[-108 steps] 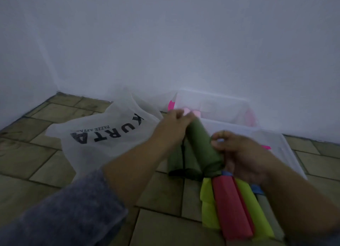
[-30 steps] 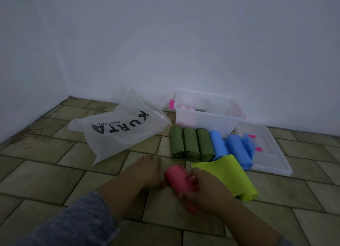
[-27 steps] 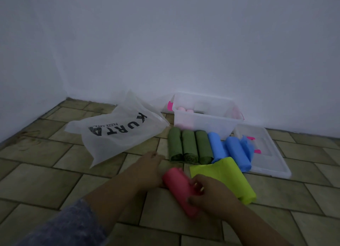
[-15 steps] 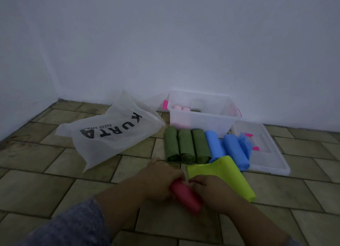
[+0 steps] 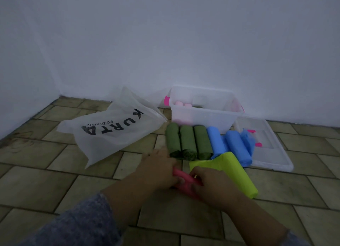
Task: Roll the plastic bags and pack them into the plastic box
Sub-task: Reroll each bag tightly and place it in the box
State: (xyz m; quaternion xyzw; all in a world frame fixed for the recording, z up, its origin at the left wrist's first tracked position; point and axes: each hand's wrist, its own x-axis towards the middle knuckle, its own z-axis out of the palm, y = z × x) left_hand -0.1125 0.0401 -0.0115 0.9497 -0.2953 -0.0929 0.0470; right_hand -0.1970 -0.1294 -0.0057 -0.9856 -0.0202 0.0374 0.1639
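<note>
A red rolled bag (image 5: 184, 179) lies on the tiled floor between my two hands. My left hand (image 5: 158, 168) grips its left end and my right hand (image 5: 213, 185) grips its right part, hiding most of it. Just right of it lies a flat lime-green bag (image 5: 226, 170). Behind them three dark green rolls (image 5: 187, 142) and blue rolls (image 5: 230, 144) lie in a row. The clear plastic box (image 5: 204, 117) stands against the wall with pale pink rolls (image 5: 182, 104) inside.
A white bag printed KURTA (image 5: 112, 130) lies to the left of the rolls. The box's clear lid (image 5: 268, 153) rests on the floor at the right with pink clips. White walls meet in a corner at the back left.
The green roll I held earlier now lies in the row. Both hands have closed in tighter over the red roll and the view has pulled back slightly.
</note>
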